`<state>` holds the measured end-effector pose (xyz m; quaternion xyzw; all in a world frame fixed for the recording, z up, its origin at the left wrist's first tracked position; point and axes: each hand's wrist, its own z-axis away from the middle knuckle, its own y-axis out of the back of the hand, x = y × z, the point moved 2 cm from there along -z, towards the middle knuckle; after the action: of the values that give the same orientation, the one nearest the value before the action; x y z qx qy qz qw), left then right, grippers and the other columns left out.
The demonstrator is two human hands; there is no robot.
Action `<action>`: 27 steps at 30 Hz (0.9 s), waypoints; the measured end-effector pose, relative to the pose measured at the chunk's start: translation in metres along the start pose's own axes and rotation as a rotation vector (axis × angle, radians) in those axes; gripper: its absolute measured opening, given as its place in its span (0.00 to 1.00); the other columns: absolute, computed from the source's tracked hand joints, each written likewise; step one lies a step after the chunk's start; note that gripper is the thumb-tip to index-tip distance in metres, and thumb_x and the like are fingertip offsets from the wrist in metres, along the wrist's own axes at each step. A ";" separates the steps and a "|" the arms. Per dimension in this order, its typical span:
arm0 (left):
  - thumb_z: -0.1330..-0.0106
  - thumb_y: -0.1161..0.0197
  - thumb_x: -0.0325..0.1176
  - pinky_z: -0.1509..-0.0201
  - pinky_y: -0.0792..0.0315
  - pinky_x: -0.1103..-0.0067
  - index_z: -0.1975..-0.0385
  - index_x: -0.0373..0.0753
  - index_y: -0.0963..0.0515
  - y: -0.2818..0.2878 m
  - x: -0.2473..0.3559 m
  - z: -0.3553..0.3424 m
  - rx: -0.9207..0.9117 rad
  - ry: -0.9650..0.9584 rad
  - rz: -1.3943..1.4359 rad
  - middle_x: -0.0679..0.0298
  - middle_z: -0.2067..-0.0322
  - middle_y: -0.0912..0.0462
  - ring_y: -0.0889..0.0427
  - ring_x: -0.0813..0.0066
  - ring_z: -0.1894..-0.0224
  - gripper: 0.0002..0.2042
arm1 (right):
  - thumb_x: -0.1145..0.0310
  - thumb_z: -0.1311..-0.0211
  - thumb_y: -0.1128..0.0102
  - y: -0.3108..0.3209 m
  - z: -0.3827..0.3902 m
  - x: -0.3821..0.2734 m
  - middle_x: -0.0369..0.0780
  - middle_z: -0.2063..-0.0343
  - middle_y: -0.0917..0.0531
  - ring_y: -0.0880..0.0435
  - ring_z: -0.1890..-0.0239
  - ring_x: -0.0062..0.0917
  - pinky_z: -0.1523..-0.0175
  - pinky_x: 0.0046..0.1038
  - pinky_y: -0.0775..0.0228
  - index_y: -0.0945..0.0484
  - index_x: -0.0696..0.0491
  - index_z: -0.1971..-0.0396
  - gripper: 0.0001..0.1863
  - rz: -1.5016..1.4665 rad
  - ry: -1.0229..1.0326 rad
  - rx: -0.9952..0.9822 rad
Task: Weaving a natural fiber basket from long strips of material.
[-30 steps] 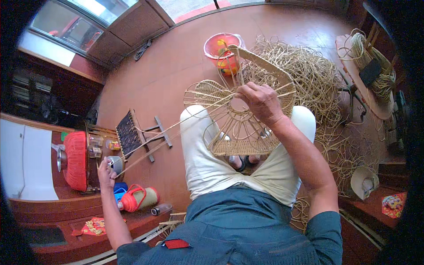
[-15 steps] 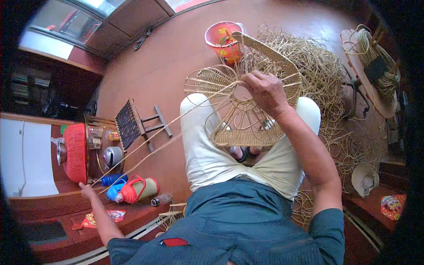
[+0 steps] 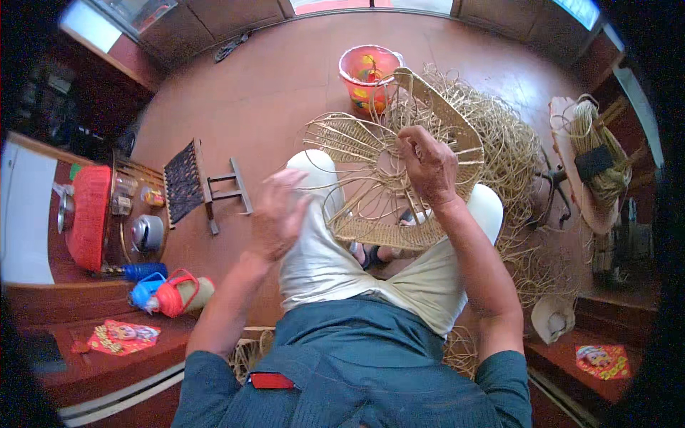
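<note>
A partly woven rattan piece [image 3: 349, 135], with open spokes, loops and dense bands, rests between my knees. My right hand [image 3: 430, 167] is closed on strands near its centre, its fingers curled. My left hand [image 3: 278, 210], blurred by motion, is left of the piece over my left thigh, fingers loosely apart, with nothing visible in them. A large tangle of loose cord [image 3: 503, 153] lies on the floor behind and to the right of the piece.
A red patterned bucket [image 3: 362, 85] stands behind the piece. A dark woven stool [image 3: 182, 182] lies at left, near a red basket [image 3: 85, 221], a kettle [image 3: 148, 232] and flasks [image 3: 178, 292]. At right are a wooden board [image 3: 564, 135] with coiled cord [image 3: 606, 178] and a hat [image 3: 553, 317].
My left hand has swung from the far left in toward the piece; the long strand it stretched out earlier is no longer in it. My right hand stays at the piece. The view has shifted.
</note>
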<state>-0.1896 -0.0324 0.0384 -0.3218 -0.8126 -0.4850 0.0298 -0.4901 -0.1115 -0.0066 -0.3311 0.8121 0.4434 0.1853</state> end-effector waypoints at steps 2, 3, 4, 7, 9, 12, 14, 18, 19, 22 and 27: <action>0.28 0.30 0.31 0.38 0.24 0.62 0.47 0.38 0.16 -0.027 0.003 0.005 -0.111 0.051 0.034 0.53 0.53 0.13 0.15 0.53 0.48 0.13 | 0.58 0.28 0.30 -0.002 0.001 -0.001 0.36 0.64 0.09 0.12 0.68 0.42 0.61 0.42 0.24 0.16 0.43 0.59 0.07 -0.001 -0.004 -0.019; 0.29 0.30 0.29 0.40 0.25 0.61 0.48 0.38 0.15 -0.039 -0.002 0.009 -0.236 0.087 0.067 0.53 0.54 0.12 0.15 0.54 0.49 0.12 | 0.58 0.27 0.31 -0.002 0.002 0.000 0.36 0.64 0.09 0.12 0.67 0.42 0.61 0.42 0.23 0.16 0.43 0.59 0.06 -0.014 -0.016 -0.021; 0.29 0.30 0.29 0.40 0.25 0.61 0.48 0.38 0.15 -0.047 -0.009 0.015 -0.232 0.088 0.064 0.53 0.54 0.12 0.15 0.54 0.49 0.12 | 0.59 0.27 0.31 -0.003 0.002 0.002 0.37 0.63 0.09 0.12 0.67 0.42 0.60 0.43 0.23 0.16 0.42 0.58 0.06 -0.029 -0.031 -0.022; 0.26 0.34 0.28 0.50 0.22 0.64 0.53 0.40 0.15 -0.043 -0.018 0.030 -0.098 0.052 0.042 0.58 0.62 0.12 0.14 0.54 0.57 0.07 | 0.60 0.26 0.33 -0.002 0.000 0.003 0.37 0.63 0.10 0.11 0.67 0.43 0.61 0.44 0.22 0.16 0.42 0.58 0.05 -0.024 0.046 0.024; 0.25 0.34 0.29 0.52 0.21 0.63 0.52 0.41 0.15 -0.030 -0.026 0.043 -0.154 0.193 0.123 0.56 0.62 0.11 0.13 0.53 0.60 0.07 | 0.61 0.24 0.35 0.002 -0.001 0.004 0.37 0.64 0.11 0.11 0.68 0.43 0.63 0.42 0.22 0.15 0.42 0.58 0.03 0.008 0.105 0.038; 0.23 0.37 0.32 0.55 0.18 0.59 0.48 0.46 0.15 0.007 -0.078 0.065 -0.127 0.214 -0.088 0.51 0.61 0.10 0.10 0.47 0.61 0.09 | 0.61 0.24 0.35 0.003 0.000 0.004 0.36 0.64 0.11 0.11 0.68 0.41 0.63 0.42 0.21 0.15 0.41 0.58 0.04 0.013 0.107 0.000; 0.23 0.38 0.36 0.53 0.18 0.55 0.48 0.48 0.16 0.057 -0.101 0.059 -0.204 0.413 -0.345 0.49 0.60 0.10 0.10 0.42 0.58 0.09 | 0.60 0.25 0.35 0.006 0.002 0.008 0.34 0.65 0.11 0.11 0.69 0.39 0.63 0.40 0.22 0.14 0.40 0.57 0.04 0.043 0.122 0.014; 0.30 0.39 0.39 0.51 0.21 0.49 0.55 0.41 0.16 0.145 -0.249 0.096 -0.479 0.737 -0.867 0.45 0.61 0.11 0.12 0.38 0.56 0.11 | 0.61 0.26 0.33 0.004 0.002 0.012 0.34 0.65 0.12 0.11 0.68 0.37 0.62 0.39 0.22 0.14 0.42 0.57 0.05 0.078 0.167 0.018; 0.30 0.37 0.38 0.49 0.21 0.51 0.55 0.39 0.16 0.146 -0.241 0.087 -0.514 0.659 -0.938 0.47 0.59 0.11 0.13 0.41 0.54 0.11 | 0.61 0.26 0.33 0.002 0.004 0.014 0.34 0.65 0.12 0.11 0.68 0.37 0.62 0.38 0.22 0.14 0.43 0.57 0.05 0.098 0.188 0.022; 0.29 0.34 0.33 0.43 0.22 0.55 0.51 0.36 0.15 0.107 -0.172 0.044 -0.187 0.285 -0.648 0.50 0.53 0.11 0.13 0.48 0.47 0.12 | 0.61 0.28 0.32 0.001 0.005 0.015 0.34 0.63 0.12 0.11 0.67 0.37 0.61 0.38 0.22 0.14 0.45 0.57 0.06 0.108 0.222 0.041; 0.29 0.34 0.25 0.41 0.19 0.65 0.47 0.35 0.14 0.002 0.012 -0.013 -0.234 0.089 0.087 0.51 0.52 0.11 0.11 0.54 0.49 0.13 | 0.61 0.30 0.30 -0.002 0.002 -0.001 0.35 0.58 0.12 0.11 0.64 0.36 0.59 0.38 0.21 0.13 0.44 0.57 0.07 0.112 0.221 0.011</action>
<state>-0.2017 -0.0360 0.0509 -0.3361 -0.7337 -0.5885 0.0491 -0.4879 -0.1101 -0.0085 -0.3313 0.8472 0.4091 0.0714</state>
